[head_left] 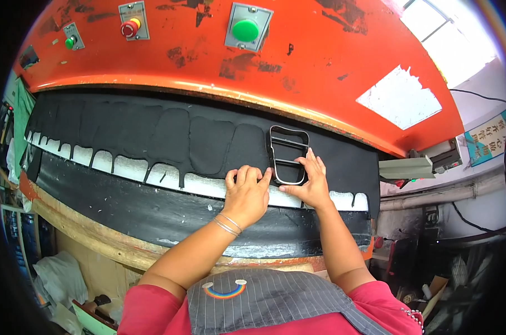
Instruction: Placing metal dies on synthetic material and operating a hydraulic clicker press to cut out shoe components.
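Note:
A metal cutting die (289, 181), an upright rounded outline with crossbars, sits on a black sheet (342, 151). My right hand (313, 183) grips its lower right side, with the thumb at the bottom edge and the fingers along the right wall. Just left of the die, my left hand (246, 192) rests on the sheet, its fingers bent and slightly apart, the thumb at or very near the die's left wall. Rounded outlines are cut side by side across the sheet to the left. White material (203, 184) shows in scalloped gaps along the sheet's near edge.
An orange machine beam (320, 67) spans the far side, carrying a large green button (245, 30) and a red stop knob (130, 28). A black ledge with a wooden edge (119, 245) runs in front of me. A pale metal bracket (406, 167) juts out at right.

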`<state>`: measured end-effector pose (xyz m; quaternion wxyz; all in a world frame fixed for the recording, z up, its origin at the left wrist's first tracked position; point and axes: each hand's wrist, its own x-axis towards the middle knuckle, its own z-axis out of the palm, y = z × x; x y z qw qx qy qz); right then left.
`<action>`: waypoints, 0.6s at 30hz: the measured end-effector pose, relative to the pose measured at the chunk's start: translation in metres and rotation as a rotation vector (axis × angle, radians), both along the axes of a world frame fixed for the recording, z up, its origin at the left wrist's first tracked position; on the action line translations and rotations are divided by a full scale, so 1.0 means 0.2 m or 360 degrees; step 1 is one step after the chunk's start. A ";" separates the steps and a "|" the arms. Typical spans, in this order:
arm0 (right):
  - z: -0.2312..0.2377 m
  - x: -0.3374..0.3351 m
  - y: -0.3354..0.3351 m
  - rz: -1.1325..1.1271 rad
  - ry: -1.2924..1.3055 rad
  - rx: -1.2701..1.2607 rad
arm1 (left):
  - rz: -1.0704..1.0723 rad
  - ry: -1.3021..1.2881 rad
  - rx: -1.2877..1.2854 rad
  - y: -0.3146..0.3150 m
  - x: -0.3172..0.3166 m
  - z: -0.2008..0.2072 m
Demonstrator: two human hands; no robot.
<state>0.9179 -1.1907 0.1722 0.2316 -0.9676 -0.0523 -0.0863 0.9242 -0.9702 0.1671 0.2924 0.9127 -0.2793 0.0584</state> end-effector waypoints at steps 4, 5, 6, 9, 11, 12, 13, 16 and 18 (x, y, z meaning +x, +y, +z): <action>0.11 0.01 0.03 -0.0036 0.0202 -0.0001 | -0.0073 0.0136 0.0036 0.04 0.07 0.08; 0.18 0.05 0.07 -0.0110 0.0355 -0.0202 | 0.0014 0.0325 -0.0205 0.07 0.14 0.08; 0.24 0.09 0.10 -0.0191 0.0505 -0.0402 | 0.0093 0.0511 -0.0448 0.12 0.22 0.06; 0.48 0.23 0.18 -0.0096 0.0020 0.0006 | 0.0502 0.0368 -0.0977 0.52 0.69 0.19; 0.69 0.35 0.31 0.0044 -0.0301 0.0150 | 0.0804 -0.0023 -0.0940 0.93 0.97 0.24; 0.77 0.42 0.36 0.0112 -0.0450 0.0134 | 0.0972 -0.0110 -0.0962 1.08 1.09 0.33; 0.83 0.50 0.44 0.0167 -0.0586 0.0197 | 0.1137 -0.0336 -0.0923 1.26 1.21 0.38; 0.93 0.69 0.63 0.0202 -0.0683 0.0299 | 0.1578 -0.0882 -0.0965 1.56 1.42 0.54; 0.93 0.80 0.72 0.0133 -0.0829 0.0216 | 0.1279 -0.0614 -0.0802 1.84 1.43 0.56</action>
